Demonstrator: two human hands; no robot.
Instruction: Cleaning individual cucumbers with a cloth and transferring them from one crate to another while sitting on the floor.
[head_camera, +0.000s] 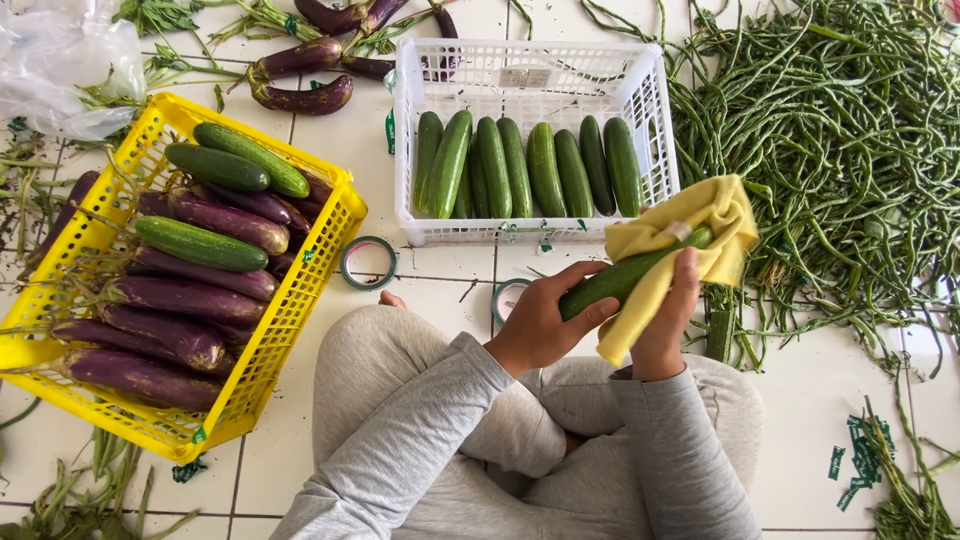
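Cucumber (612, 283) lies above the lap, near the white crate (655, 100), left hand (540, 325) clamped on its lower end, right hand (668, 325) closed on the yellow cloth (700, 215) wrapping it; wiping judged best with firm, full-length strokes.

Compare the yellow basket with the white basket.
The yellow basket holds a mixed heap of purple eggplants and cucumbers; the white basket holds only cucumbers set side by side in a row. The yellow basket sits askew on the tiles, the white basket square. Both are perforated plastic on the floor.
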